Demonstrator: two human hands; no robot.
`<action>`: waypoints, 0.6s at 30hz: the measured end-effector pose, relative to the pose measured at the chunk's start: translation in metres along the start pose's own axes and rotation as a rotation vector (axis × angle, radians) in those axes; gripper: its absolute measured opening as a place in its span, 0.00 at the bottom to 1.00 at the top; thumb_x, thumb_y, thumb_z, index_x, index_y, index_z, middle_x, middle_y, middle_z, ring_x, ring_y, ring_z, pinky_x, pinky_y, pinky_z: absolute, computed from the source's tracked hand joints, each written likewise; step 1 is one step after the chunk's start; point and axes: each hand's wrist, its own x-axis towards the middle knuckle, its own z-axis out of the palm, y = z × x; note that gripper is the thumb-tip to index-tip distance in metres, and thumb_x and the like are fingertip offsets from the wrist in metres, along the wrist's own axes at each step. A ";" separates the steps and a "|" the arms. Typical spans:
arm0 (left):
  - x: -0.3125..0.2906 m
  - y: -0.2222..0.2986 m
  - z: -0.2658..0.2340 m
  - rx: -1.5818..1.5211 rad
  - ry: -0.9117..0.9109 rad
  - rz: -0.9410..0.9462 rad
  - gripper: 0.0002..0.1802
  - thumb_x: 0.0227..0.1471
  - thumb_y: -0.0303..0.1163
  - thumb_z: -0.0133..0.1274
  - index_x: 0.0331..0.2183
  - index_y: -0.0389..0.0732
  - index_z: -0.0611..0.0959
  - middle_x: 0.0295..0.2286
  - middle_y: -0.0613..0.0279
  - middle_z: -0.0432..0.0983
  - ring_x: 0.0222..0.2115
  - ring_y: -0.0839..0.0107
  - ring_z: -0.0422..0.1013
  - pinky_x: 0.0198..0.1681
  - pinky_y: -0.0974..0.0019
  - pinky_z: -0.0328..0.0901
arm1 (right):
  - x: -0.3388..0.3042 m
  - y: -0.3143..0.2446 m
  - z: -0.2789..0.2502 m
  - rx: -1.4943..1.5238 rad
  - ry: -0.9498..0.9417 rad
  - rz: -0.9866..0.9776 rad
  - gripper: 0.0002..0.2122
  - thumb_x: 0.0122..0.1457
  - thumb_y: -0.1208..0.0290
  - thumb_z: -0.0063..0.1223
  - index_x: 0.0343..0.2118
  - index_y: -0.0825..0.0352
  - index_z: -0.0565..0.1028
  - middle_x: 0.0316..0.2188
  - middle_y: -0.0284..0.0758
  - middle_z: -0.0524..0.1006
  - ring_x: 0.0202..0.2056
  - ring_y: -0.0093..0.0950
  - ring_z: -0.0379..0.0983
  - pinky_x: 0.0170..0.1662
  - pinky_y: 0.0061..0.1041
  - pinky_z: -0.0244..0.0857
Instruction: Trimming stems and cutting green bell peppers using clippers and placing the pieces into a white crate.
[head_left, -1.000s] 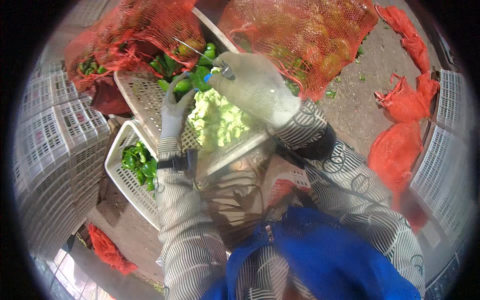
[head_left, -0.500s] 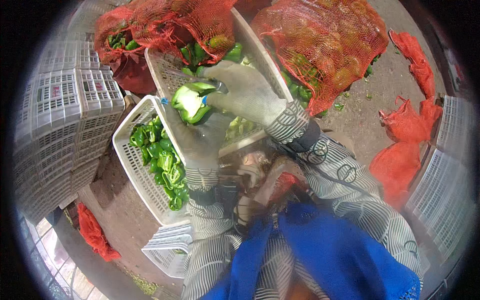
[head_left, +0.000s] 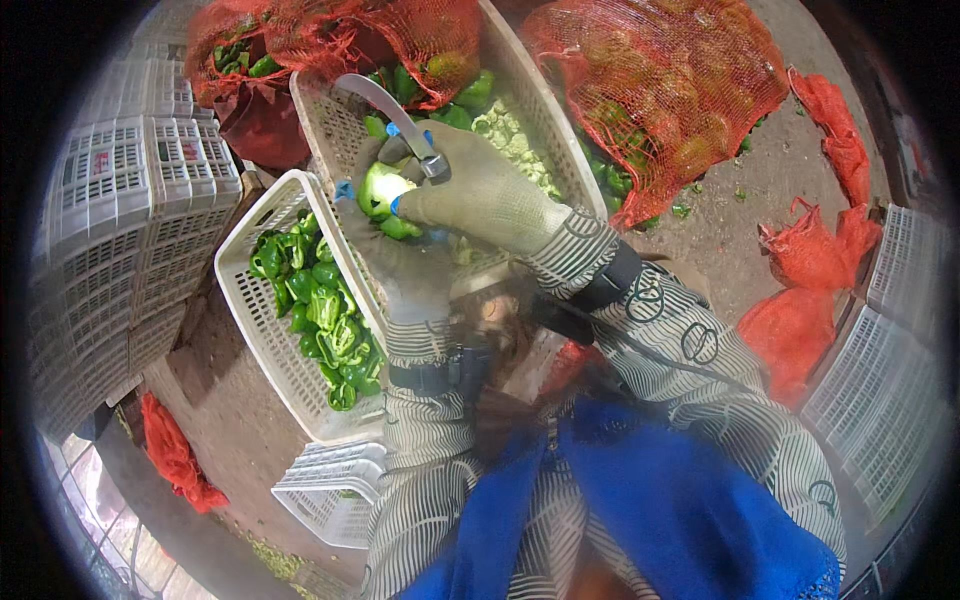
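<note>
My left hand (head_left: 408, 268), in a grey glove, holds a green pepper (head_left: 380, 192) over the edge between two white crates. My right hand (head_left: 482, 192), also gloved, grips a curved metal knife (head_left: 392, 110) whose blade arches up over the pepper. The hands are pressed together around the pepper. Below left, a white plastic crate (head_left: 262, 330) holds several cut green pepper pieces (head_left: 325, 305). Behind the hands, a second white crate (head_left: 325, 115) holds whole green peppers and pale cores.
Red mesh sacks of peppers (head_left: 660, 85) lie at top and top left. Empty red sacks (head_left: 810, 270) lie on the dirt at right. Stacked white crates (head_left: 120, 220) stand at left, more at right. A small crate (head_left: 330, 490) sits near my knees.
The view has shifted right and down a little. The pepper stays in my left hand; my right hand has come onto it with the knife blade now raised above it.
</note>
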 end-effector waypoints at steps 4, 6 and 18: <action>0.007 0.000 -0.001 0.178 -0.050 0.128 0.34 0.59 0.54 0.42 0.54 0.35 0.67 0.46 0.53 0.70 0.45 0.64 0.70 0.49 0.60 0.66 | -0.004 -0.002 0.000 0.029 0.077 -0.163 0.15 0.48 0.73 0.57 0.40 0.70 0.71 0.31 0.31 0.74 0.31 0.18 0.71 0.35 0.19 0.67; 0.010 -0.002 -0.005 0.495 -0.021 0.259 0.31 0.60 0.52 0.42 0.53 0.34 0.68 0.44 0.53 0.71 0.43 0.66 0.70 0.48 0.63 0.66 | -0.004 0.003 -0.001 -0.068 0.182 -0.140 0.20 0.45 0.69 0.58 0.42 0.72 0.72 0.35 0.47 0.76 0.37 0.38 0.75 0.43 0.30 0.67; 0.011 0.010 0.006 0.027 0.186 0.100 0.35 0.58 0.57 0.42 0.48 0.33 0.72 0.42 0.49 0.73 0.44 0.58 0.70 0.51 0.57 0.66 | -0.002 0.003 -0.007 -0.435 0.155 -0.427 0.13 0.49 0.67 0.54 0.38 0.64 0.79 0.33 0.42 0.76 0.38 0.41 0.74 0.42 0.38 0.67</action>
